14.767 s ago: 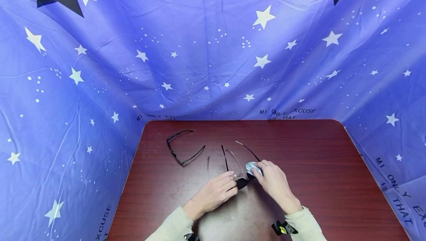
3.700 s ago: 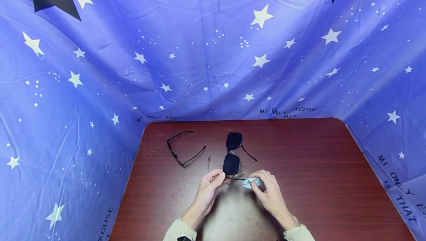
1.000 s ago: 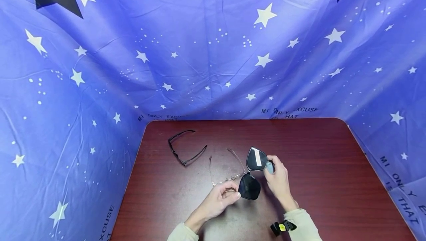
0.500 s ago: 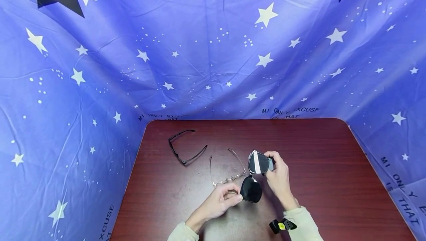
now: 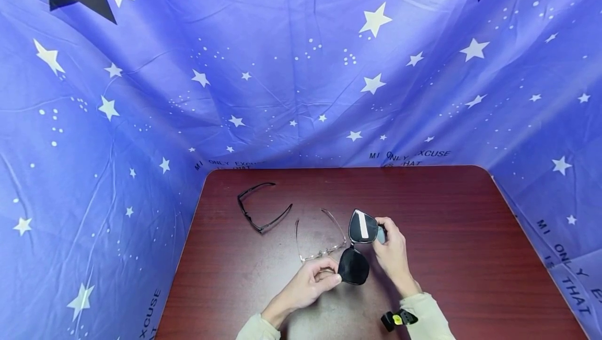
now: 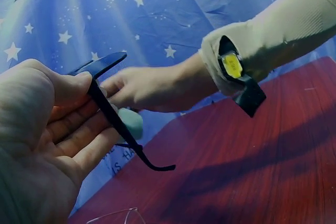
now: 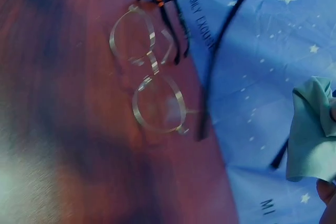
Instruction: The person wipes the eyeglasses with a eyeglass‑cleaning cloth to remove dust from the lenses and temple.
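A pair of black sunglasses (image 5: 354, 267) is held above the table, lenses facing up and a pale reflection on the far lens. My left hand (image 5: 308, 282) pinches them between thumb and fingers at the near lens's outer edge; in the left wrist view a dark temple (image 6: 115, 119) extends past the fingers. At the far lens, my right hand (image 5: 394, 254) holds a light blue-green cloth (image 5: 381, 234), seen folded in the right wrist view (image 7: 310, 135). Whether those fingers also grip the frame is hidden.
Clear-framed glasses (image 5: 324, 252) lie on the table just beyond my left hand, temples pointing away. Black-framed glasses (image 5: 248, 215) lie farther left. A starry blue curtain (image 5: 291, 68) surrounds the dark red table (image 5: 447, 225) behind and at both sides.
Several seconds ago the cloth was on a temple of the sunglasses; since then they have been turned and the cloth is at the far lens's outer side. Over the last second they shift only slightly.
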A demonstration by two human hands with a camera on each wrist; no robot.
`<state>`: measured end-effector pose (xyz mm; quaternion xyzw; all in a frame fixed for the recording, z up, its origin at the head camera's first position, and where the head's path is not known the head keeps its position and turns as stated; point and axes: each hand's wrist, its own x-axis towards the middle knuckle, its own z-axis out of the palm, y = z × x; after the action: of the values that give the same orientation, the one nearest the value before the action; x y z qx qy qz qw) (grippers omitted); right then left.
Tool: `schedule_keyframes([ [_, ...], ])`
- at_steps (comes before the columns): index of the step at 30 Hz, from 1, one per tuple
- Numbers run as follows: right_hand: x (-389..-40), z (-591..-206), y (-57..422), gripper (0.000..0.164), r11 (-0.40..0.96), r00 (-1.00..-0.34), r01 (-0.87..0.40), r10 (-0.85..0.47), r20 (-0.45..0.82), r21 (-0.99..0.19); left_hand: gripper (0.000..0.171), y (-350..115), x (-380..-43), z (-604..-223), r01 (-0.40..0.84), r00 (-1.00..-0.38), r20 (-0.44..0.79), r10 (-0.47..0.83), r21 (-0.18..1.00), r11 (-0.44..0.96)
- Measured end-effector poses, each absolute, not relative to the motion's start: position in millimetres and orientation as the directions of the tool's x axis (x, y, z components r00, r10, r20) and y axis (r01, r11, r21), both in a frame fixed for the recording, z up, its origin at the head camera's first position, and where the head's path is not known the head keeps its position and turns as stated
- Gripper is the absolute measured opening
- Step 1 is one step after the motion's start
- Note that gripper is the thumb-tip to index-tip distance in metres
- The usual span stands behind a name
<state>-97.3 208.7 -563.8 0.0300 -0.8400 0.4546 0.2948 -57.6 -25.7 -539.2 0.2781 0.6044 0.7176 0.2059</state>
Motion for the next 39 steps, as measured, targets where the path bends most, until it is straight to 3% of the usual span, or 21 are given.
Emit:
schedule_keyframes([
  [6, -93.1, -572.7, 217.5, 0.030, 0.599, -0.823, -0.302, 0.229, 0.520, -0.742, 0.015, -27.1, -57.8, -538.1, 0.056, -0.789, 0.153, 0.595, 0.983, -0.177],
  [10, -89.1, -567.4, 222.5, 0.037, 0.567, -0.809, -0.354, 0.214, 0.547, -0.744, 0.017, -27.7, -57.5, -538.7, 0.039, -0.807, 0.127, 0.577, 0.986, -0.162],
  [17, -86.9, -547.7, 223.3, 0.031, 0.500, -0.783, -0.395, 0.255, 0.567, -0.770, 0.015, -29.3, -57.1, -541.9, 0.073, -0.767, 0.156, 0.622, 0.985, -0.157],
  [23, -87.4, -540.0, 217.3, 0.028, 0.359, -0.847, -0.382, 0.233, 0.478, -0.852, 0.015, -30.1, -55.4, -542.7, 0.077, -0.705, 0.143, 0.695, 0.989, -0.125],
  [30, -83.7, -556.0, 214.9, 0.037, 0.262, -0.927, -0.272, 0.187, 0.326, -0.926, 0.012, -32.5, -56.8, -542.6, 0.127, -0.688, 0.187, 0.701, 0.982, -0.137],
  [39, -76.0, -575.6, 214.7, 0.029, 0.441, -0.946, -0.134, 0.211, 0.248, -0.887, 0.010, -35.0, -57.3, -544.5, 0.155, -0.703, 0.197, 0.683, 0.980, -0.124],
])
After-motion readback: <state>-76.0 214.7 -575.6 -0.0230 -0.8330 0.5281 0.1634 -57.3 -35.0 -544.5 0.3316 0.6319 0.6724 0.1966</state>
